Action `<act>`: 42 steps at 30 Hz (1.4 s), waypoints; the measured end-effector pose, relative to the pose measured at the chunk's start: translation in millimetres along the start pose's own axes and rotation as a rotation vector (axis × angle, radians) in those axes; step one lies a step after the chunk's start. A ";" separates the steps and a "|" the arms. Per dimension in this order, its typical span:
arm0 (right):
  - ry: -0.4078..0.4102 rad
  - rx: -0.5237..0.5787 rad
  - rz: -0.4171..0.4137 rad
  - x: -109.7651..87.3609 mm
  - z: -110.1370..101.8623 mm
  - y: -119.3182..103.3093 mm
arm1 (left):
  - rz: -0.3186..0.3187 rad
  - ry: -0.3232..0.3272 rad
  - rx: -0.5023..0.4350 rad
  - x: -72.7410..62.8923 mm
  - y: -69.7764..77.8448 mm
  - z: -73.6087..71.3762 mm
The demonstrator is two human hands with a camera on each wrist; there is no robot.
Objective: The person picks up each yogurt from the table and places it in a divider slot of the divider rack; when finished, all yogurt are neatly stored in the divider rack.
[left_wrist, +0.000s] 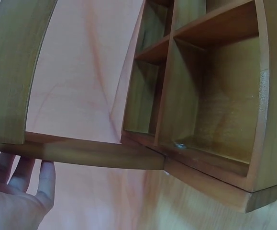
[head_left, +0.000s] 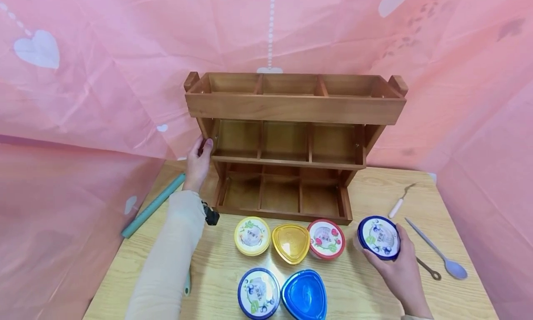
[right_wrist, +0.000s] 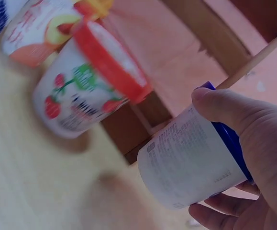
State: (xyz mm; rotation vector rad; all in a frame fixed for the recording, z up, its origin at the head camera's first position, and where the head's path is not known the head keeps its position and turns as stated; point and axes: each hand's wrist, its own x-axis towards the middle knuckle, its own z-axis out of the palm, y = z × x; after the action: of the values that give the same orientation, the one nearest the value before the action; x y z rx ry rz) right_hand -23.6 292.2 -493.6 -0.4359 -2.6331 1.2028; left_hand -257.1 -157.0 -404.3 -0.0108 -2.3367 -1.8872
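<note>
In the head view, the right hand (head_left: 401, 273) clamps a blue-lidded tub (head_left: 379, 238), lid up; the wooden rack (head_left: 295, 108) lies far and left of it. The red-lidded tub (head_left: 326, 239) stands just left, before the lowest tier. The left hand (head_left: 197, 165), farther from the held tub, grips the rack's left side.

In the left wrist view, its fingers meet a wooden rail (left_wrist: 95, 155).

In the right wrist view, the held tub's axis parallels the red-lidded one's; it seems clear of the counter (right_wrist: 23, 177).
</note>
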 end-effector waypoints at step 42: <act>-0.376 0.020 -0.212 123.8 69.3 -54.3 | 0.036 0.030 -0.025 19.2 -31.5 4.7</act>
State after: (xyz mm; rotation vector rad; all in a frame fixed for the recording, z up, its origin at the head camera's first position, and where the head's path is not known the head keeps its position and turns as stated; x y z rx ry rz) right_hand -170.3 253.6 -488.2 0.0856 -2.8760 1.3484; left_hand -279.5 -160.6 -433.7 -0.0260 -2.2779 -1.8865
